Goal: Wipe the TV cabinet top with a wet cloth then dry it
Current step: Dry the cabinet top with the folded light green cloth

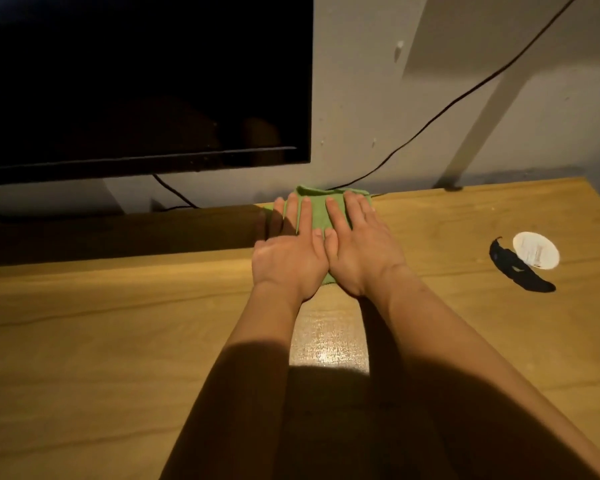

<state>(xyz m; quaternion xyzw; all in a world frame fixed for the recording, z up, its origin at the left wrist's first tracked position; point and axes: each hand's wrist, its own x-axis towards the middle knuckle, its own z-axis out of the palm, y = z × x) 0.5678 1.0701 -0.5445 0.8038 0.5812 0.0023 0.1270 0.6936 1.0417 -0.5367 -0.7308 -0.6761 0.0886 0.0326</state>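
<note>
A green cloth [317, 206] lies flat at the back edge of the wooden cabinet top [118, 323], close to the wall. My left hand [290, 251] and my right hand [357, 251] press down on it side by side, palms flat, fingers spread and pointing at the wall. Most of the cloth is hidden under them; its far edge and a strip between the hands show. A shiny wet streak [329, 344] runs on the wood between my forearms.
A dark TV screen [142, 81] hangs at the upper left, its shadow falling on the cabinet's back left. A black cable [440, 112] runs down the wall behind the cloth. At the right, a white round disc [536, 250] lies beside a black object [516, 268].
</note>
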